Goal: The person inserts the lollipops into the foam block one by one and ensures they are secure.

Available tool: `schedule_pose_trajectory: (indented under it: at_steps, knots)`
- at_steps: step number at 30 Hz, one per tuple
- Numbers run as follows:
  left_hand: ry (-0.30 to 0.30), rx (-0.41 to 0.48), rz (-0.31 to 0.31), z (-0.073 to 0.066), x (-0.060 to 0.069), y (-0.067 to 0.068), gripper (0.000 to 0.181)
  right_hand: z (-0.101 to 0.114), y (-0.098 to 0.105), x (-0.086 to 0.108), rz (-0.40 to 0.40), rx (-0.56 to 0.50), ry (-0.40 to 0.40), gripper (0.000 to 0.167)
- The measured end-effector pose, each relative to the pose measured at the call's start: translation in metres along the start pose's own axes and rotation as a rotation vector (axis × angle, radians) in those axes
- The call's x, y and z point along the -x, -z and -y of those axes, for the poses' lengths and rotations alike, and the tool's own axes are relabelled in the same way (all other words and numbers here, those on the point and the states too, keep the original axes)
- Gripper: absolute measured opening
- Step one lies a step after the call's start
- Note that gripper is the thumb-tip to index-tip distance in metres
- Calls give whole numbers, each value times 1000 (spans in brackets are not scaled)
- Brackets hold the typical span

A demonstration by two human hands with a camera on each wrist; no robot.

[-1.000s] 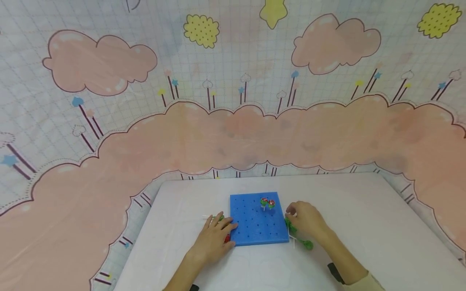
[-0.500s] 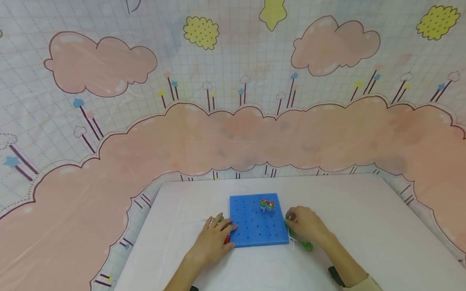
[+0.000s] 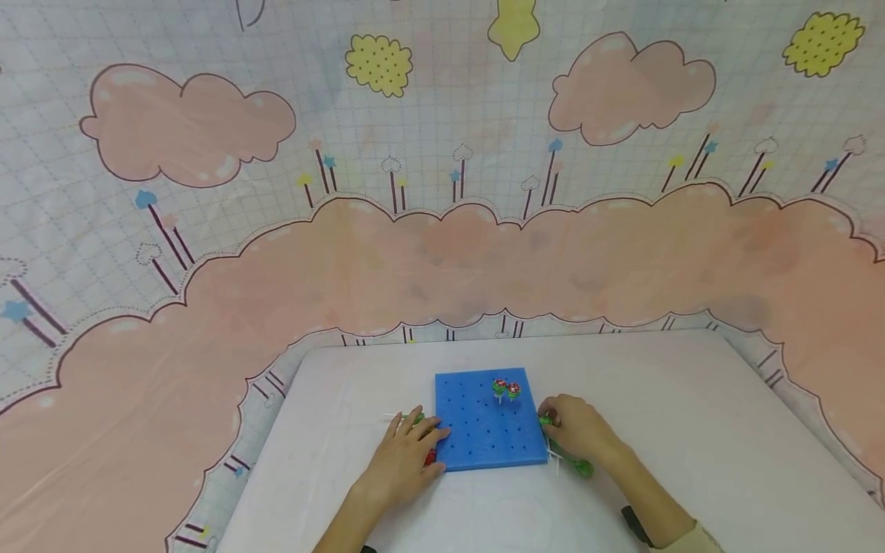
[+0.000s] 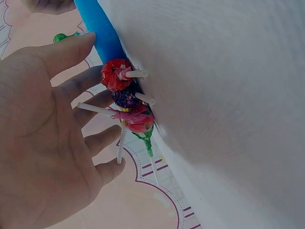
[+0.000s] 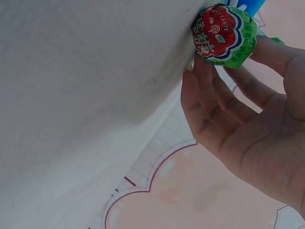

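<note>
Location: a table workspace; room type cannot be determined. A white tabletop [image 3: 643, 369] adjoins a backdrop [image 3: 477, 265] printed with pink clouds [image 3: 187, 130] and a yellow star [image 3: 515, 29], visible beyond the far, left and right edges.

Board [image 3: 480, 432] and lollipops [image 3: 584, 468] on white table [image 3: 373, 376]

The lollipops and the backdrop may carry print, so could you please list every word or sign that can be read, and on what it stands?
"EST TASTE" on the red-and-green lollipop in the right wrist view; its start is unclear.
Large white characters on that same lollipop: partly turned away, not surely readable.
Other lollipops: any print too small or blurred.
Backdrop: none readable.
</note>
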State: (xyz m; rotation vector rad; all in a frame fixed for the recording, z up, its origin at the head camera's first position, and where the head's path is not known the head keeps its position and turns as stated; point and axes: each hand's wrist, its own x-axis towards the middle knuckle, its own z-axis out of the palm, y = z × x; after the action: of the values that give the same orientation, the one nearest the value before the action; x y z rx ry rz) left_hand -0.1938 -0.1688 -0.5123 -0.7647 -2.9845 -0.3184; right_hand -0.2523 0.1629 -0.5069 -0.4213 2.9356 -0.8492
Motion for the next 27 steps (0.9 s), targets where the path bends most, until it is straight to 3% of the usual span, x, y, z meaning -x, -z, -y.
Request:
schedule_pose_trajectory:
  at_steps: [12,19,27]
  knots:
    - [13,-26,-20,4,-2,-11,54,-2,-3,-2,0,-26,-25,14]
    - [24,19,12,-3,-1,1,53,-1,-1,-2,-21,-30,-24,18]
    - [43,1,34,-5,0,3,53,1,0,-4,-21,-25,-33,20]
